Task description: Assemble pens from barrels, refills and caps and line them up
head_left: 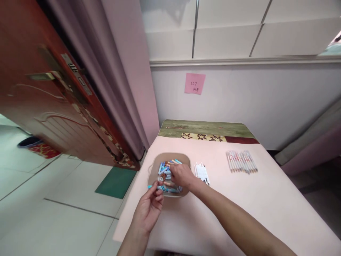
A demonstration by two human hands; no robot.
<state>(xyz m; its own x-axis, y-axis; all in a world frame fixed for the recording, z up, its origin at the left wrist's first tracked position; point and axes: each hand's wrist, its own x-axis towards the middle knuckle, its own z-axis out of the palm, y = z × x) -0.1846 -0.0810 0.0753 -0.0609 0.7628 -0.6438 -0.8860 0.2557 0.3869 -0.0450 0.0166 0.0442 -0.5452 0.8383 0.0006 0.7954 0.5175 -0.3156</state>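
A beige plastic basket [188,160] holds a jumble of pen caps [163,171] in blue, turquoise, white and brown. Over its near left corner, my left hand [150,202] is closed in a pinch, palm up, with what looks like a small brown pen cap [160,183] at the fingertips. My right hand [182,175] reaches down into the basket from the right. Its fingers are bent among the caps, and the fingertips are partly hidden. Just right of the basket lies a row of white pen barrels [202,173] with dark tips.
Toward the table's right side lies a row of clear-capped pens [242,161]. A pale pink cover [229,206] spreads over the table, which stands against a wall with a pink note [195,84]. At left are a red-brown door [80,117] and a green mat [115,182].
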